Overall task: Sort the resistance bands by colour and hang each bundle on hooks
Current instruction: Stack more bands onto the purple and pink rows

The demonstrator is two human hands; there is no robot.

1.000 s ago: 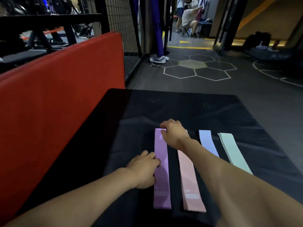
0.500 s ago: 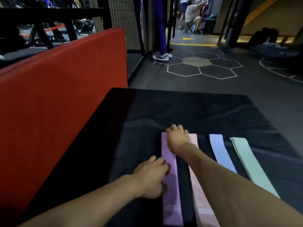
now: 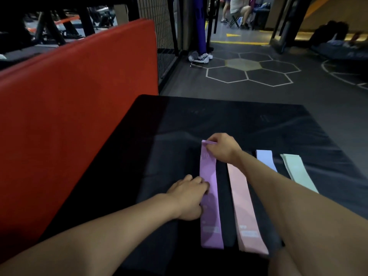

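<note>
Black mat [image 3: 249, 124]: purple band [image 3: 210, 198] points straight away.

My right forearm [image 3: 264, 182] covers the top of the pink band [image 3: 242, 198] and the lower parts of the blue band [image 3: 265, 159] and green band [image 3: 296, 168]. The printing on the purple band [image 3: 211, 196] is too blurred to read.

Legible markings: one partial numeral only.
Purple band [image 3: 209, 188]: white print near its far end reads approximately "10", remainder blurred. White label patches near the near ends of the purple band and the pink band [image 3: 244, 200] are illegible.
</note>
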